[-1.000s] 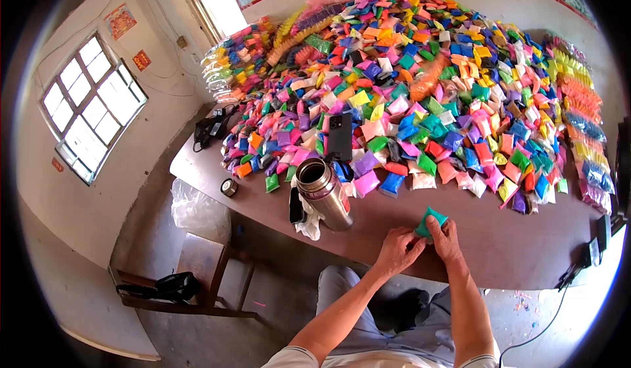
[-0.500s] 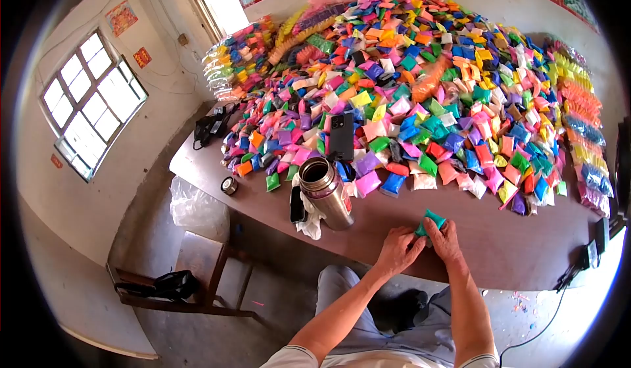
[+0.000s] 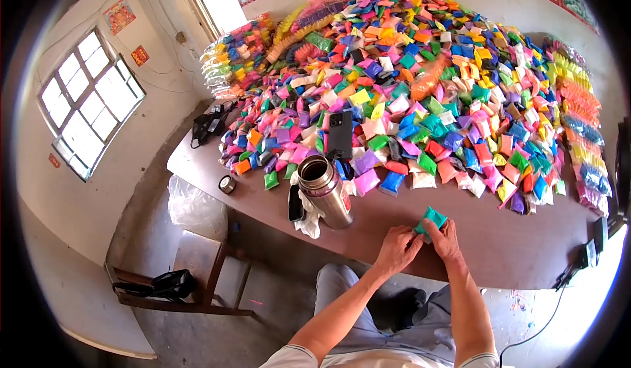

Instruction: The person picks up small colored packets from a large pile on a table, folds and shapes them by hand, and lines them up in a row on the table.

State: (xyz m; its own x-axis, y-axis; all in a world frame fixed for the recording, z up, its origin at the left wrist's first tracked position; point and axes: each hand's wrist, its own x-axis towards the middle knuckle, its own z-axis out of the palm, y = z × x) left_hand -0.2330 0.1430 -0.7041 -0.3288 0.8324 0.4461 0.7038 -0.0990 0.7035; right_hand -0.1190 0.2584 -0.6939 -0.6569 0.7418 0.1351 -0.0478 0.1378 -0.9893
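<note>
You seem to be working on the green packet [image 3: 430,214], just right of the bottle [image 3: 337,205], your right hand [image 3: 445,240] pinching it, your left hand [image 3: 397,249] at its edge, grip unclear, so next likely needs a gentle touch.

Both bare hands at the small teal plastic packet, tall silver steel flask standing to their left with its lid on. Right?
Not the lid: the head view shows the tall silver steel flask uncovered. It does stand left of the left hand and right hand, both at the small teal plastic packet.
</note>
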